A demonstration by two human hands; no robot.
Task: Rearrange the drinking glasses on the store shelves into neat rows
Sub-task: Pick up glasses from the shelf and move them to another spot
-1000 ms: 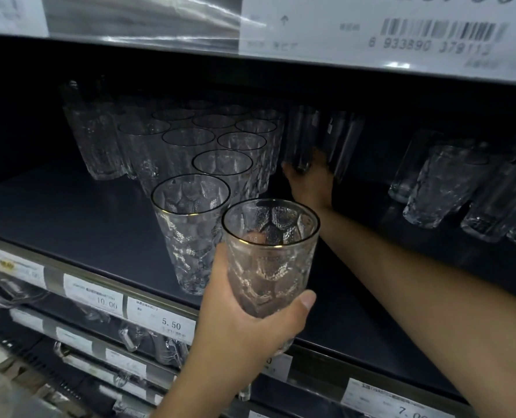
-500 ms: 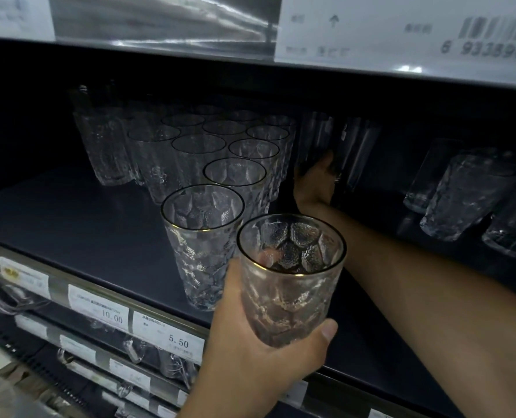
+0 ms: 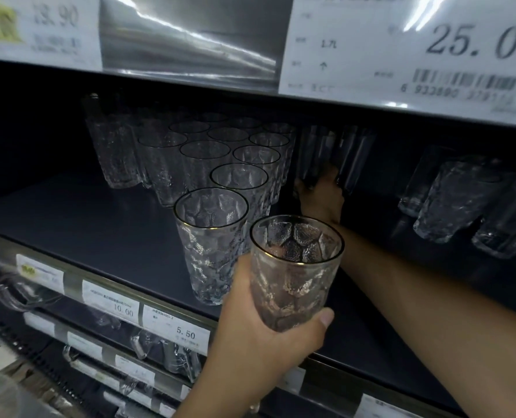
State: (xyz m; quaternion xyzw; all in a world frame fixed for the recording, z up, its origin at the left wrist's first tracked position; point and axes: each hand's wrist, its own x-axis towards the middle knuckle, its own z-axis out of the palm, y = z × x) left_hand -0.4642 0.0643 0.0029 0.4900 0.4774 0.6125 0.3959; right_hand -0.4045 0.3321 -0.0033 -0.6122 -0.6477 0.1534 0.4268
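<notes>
My left hand [image 3: 259, 336] grips a gold-rimmed textured glass [image 3: 292, 276], held upright above the front edge of the dark shelf [image 3: 79, 224]. Just left of it stands a matching glass [image 3: 210, 245], the front one of a row of several that runs to the back. My right hand [image 3: 321, 197] reaches deep into the shelf, its fingers among tall smooth glasses [image 3: 335, 155] at the back. Whether those fingers grip one is hidden by the dark and the glass.
Rough-textured glasses [image 3: 115, 152] stand at the back left. More textured glasses [image 3: 449, 200] crowd the right end of the shelf. The upper shelf edge with a price tag [image 3: 416, 46] hangs close overhead. Lower shelves hold glass mugs [image 3: 18, 297] behind price labels.
My left hand and its glass have stayed at the front edge. My right hand remains among the tall glasses at the back; the camera has shifted slightly.
</notes>
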